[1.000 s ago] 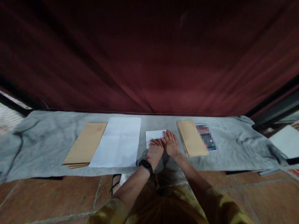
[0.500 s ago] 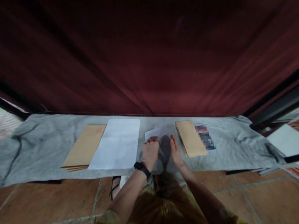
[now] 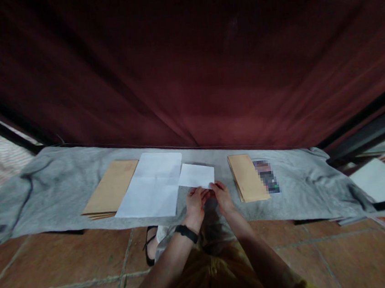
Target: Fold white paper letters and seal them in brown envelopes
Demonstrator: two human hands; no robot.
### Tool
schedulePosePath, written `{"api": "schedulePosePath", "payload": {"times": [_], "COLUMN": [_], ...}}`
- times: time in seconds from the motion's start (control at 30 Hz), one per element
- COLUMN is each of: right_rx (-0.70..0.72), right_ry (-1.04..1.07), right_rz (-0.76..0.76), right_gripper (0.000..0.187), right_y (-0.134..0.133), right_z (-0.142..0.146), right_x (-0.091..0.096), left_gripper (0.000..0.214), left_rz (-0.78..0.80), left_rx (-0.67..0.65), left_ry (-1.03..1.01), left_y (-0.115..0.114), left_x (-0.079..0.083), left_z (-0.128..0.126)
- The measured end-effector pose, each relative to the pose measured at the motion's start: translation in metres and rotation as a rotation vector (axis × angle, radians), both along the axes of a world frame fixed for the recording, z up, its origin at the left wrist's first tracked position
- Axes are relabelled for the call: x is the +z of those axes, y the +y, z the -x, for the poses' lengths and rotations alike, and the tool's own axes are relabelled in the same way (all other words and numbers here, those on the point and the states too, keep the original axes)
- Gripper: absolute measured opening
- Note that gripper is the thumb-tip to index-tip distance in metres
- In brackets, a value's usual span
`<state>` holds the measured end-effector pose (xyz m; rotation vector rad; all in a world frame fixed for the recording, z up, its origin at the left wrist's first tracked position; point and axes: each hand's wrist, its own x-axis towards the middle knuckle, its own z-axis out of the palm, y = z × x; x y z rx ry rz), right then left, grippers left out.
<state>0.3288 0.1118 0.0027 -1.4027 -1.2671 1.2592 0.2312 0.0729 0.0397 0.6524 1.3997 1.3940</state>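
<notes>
A small white sheet of paper, seemingly folded, lies flat-looking in front of me, its near edge pinched by both hands. My left hand is closed on the lower edge, with a dark band around its wrist. My right hand grips the lower right corner, thumb on top. Just left of the small paper rests a large white sheet with a crease across it. A stack of brown envelopes sits partly beside that sheet, and smaller brown envelopes lie right of my right hand.
A grey cloth covers the long narrow surface. Beside the small envelopes is a pixelated flat item. Dark red fabric hangs behind. A white board stands at far right; brown tiles form the floor.
The small paper was half raised and blurred between my hands; now it is flatter and fully visible. My hands have moved closer together at its near edge.
</notes>
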Motion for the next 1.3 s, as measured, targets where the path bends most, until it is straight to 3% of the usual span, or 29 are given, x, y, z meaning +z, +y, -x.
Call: {"api": "schedulePosePath", "payload": {"times": [0.13,0.23,0.3,0.43,0.57,0.7,0.8,0.9,1.0,1.1,1.3], "right_rx": [-0.021,-0.023,-0.018,0.007,0.026,-0.029,-0.053,0.098,0.270,0.353,0.311], "right_ry": [-0.097,-0.173,-0.222,-0.318,-0.431,-0.633,-0.855,-0.823,-0.819,-0.969,-1.136], "right_rz": [-0.008,0.007,0.013,0.013,0.016,-0.045,-0.235,-0.430,-0.533,-0.573,-0.559], "right_gripper": [0.029,0.027,0.026,0.027,0.030,0.035,0.041,0.044,0.048,0.049,0.052], "right_y": [0.010,0.011,0.009,0.005,0.001,-0.007,-0.009,-0.003,0.004,0.004,-0.003], "right_z": [-0.018,-0.029,-0.032,-0.031,-0.032,-0.038,-0.036,-0.023,-0.009,-0.002,-0.001], "right_x": [-0.006,-0.009,-0.011,-0.010,-0.008,-0.003,0.004,0.008,0.003,-0.008,-0.020], "left_gripper": [0.025,0.023,0.026,0.047,0.054,0.059,0.059,0.059,0.059,0.063,0.060], "left_rz": [0.036,0.016,-0.072,-0.214,-0.175,-0.195,-0.213,-0.198,-0.187,-0.183,-0.091], "left_rx": [-0.119,-0.130,-0.144,-0.301,-0.407,-0.450,-0.490,-0.518,-0.526,-0.493,-0.357], "left_ry": [0.032,0.127,0.357,1.150,1.500,1.589,1.592,1.593,1.596,1.594,1.594], "left_y": [-0.017,-0.025,-0.026,-0.026,-0.028,-0.030,-0.030,-0.030,-0.030,-0.031,-0.037], "left_x": [-0.007,-0.009,-0.011,-0.022,-0.038,-0.044,-0.041,-0.038,-0.040,-0.046,-0.048], "left_z": [-0.006,-0.008,-0.007,-0.002,0.002,0.005,0.008,0.009,0.011,0.013,0.020]}}
